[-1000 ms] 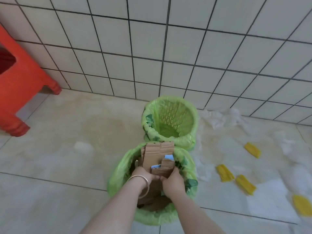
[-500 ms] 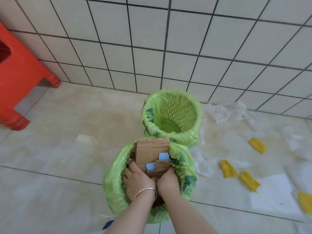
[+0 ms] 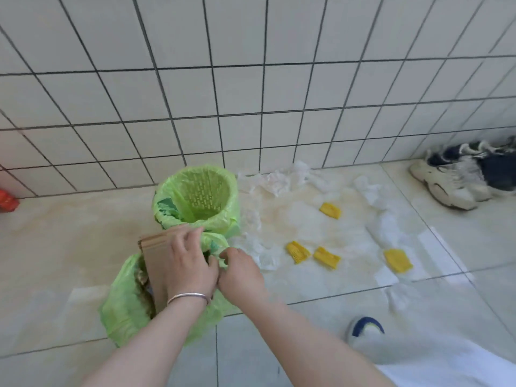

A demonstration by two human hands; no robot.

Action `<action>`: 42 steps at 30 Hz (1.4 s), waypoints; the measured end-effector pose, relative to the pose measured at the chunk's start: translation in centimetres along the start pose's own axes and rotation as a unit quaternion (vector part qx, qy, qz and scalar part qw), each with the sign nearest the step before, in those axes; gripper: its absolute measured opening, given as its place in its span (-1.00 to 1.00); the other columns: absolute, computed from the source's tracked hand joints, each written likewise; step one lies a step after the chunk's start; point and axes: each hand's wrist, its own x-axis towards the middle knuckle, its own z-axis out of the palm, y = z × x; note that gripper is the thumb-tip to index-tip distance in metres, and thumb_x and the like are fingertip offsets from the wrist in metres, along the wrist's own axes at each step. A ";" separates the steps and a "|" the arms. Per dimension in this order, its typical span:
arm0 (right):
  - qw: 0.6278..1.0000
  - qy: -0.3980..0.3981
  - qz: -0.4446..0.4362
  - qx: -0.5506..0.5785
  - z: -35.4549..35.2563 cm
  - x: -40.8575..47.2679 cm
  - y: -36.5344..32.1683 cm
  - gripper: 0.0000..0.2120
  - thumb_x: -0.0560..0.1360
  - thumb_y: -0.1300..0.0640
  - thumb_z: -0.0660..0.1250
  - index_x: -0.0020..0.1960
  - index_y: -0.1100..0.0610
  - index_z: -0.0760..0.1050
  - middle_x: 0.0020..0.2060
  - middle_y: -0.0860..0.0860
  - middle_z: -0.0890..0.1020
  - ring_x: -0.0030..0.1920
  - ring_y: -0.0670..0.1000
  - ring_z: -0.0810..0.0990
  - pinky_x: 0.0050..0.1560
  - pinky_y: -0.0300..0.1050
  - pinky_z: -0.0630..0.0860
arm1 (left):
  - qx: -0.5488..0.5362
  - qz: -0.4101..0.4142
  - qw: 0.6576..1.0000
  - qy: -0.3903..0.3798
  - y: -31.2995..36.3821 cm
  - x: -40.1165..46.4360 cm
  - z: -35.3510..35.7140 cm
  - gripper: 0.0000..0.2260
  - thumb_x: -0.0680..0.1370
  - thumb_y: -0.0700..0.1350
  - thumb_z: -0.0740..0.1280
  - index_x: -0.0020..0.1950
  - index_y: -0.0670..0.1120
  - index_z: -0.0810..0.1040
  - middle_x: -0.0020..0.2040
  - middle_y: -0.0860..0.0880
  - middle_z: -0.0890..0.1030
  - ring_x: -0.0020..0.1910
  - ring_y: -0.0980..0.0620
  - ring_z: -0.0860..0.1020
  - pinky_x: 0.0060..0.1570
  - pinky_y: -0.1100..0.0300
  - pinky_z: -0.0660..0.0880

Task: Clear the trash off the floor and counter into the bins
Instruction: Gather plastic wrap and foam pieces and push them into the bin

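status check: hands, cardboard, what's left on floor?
Left hand presses cardboard into near bin. Right hand pinches its green liner. Yellow scraps and white plastic litter floor.

- My left hand (image 3: 183, 263) carries a thin silver bangle (image 3: 188, 297) at the wrist.
- Both my forearms are bare.
- White garment (image 3: 446, 364) and a blue-and-white slipper (image 3: 365, 328) below.

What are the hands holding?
Left hand presses flat on the cardboard's top end in the near bin. Right hand pinches the bag's rim.
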 end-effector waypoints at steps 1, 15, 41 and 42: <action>1.000 0.012 0.002 0.004 -1.4 -0.5 0.9 -0.70 0.54 0.12 0.16 0.23 0.18 0.45 0.19 0.14 0.54 0.23 0.16 0.47 0.15 -0.03 0.41 | -0.020 0.025 0.998 -0.044 1.8 0.0 0.1 -0.54 0.40 -0.27 0.35 0.29 -0.11 0.45 0.26 -0.15 0.42 0.24 -0.14 0.44 0.20 0.07 0.33; 0.907 0.163 0.294 0.252 -11.9 -3.8 17.5 -0.72 0.53 0.09 0.16 0.18 0.10 0.51 0.16 0.09 0.60 0.19 0.14 0.54 0.10 -0.10 0.45 | -0.010 0.130 0.922 -0.365 18.7 -3.8 12.8 -0.81 0.56 -0.12 0.22 0.12 -0.04 0.56 0.11 -0.08 0.63 0.14 -0.07 0.54 0.09 0.19 0.39; 0.942 -0.023 0.324 -0.087 -15.5 0.9 38.9 -0.71 0.54 0.11 0.13 0.23 0.11 0.41 0.15 0.08 0.54 0.15 0.12 0.52 -0.04 -0.09 0.41 | -0.072 0.076 0.838 -0.535 26.0 -6.8 33.8 -0.79 0.55 -0.07 0.21 0.13 0.02 0.56 0.05 -0.05 0.64 0.00 -0.05 0.57 0.01 0.19 0.45; 0.941 -0.027 0.329 -0.076 -15.0 0.5 39.8 -0.70 0.54 0.09 0.14 0.24 0.10 0.42 0.15 0.06 0.54 0.16 0.11 0.52 -0.03 -0.10 0.41 | -0.059 0.087 0.833 -0.544 25.9 -7.2 34.2 -0.78 0.55 -0.08 0.21 0.14 0.03 0.56 0.07 -0.04 0.64 0.05 -0.05 0.57 0.06 0.17 0.47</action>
